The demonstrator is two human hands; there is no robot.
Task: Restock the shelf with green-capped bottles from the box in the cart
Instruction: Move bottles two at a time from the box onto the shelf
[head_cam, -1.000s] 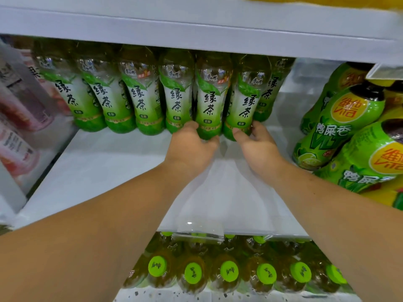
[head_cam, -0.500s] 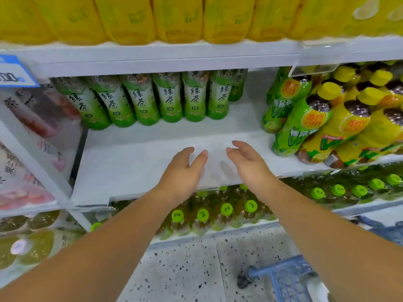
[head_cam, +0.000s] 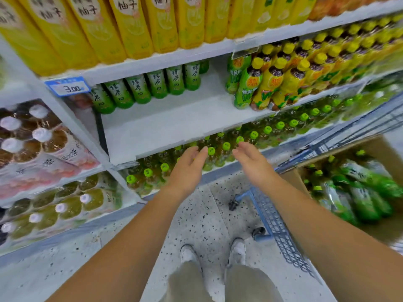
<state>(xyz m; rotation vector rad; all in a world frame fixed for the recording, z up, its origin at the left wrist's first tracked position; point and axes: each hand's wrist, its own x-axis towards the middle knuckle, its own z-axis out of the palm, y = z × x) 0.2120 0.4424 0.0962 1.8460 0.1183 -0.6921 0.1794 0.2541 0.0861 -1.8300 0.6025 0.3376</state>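
White shoes (head_cam: pixel 189 253) stand on the speckled floor (head_cam: pixel 207 214). Above them both hands hang in the air, holding nothing. The left hand (head_cam: pixel 187 168) and the right hand (head_cam: pixel 253 164) have their fingers loosely spread, palms turned toward each other, with a gap between them. To the right, the blue cart (head_cam: pixel 281 234) carries the cardboard box (head_cam: pixel 291 178), where green-capped bottles (head_cam: pixel 359 192) lie on their sides. Farther off, on the white shelf (head_cam: pixel 170 125), a row of green tea bottles (head_cam: pixel 157 85) stands along the back, with yellow-capped bottles (head_cam: pixel 272 83) further right.
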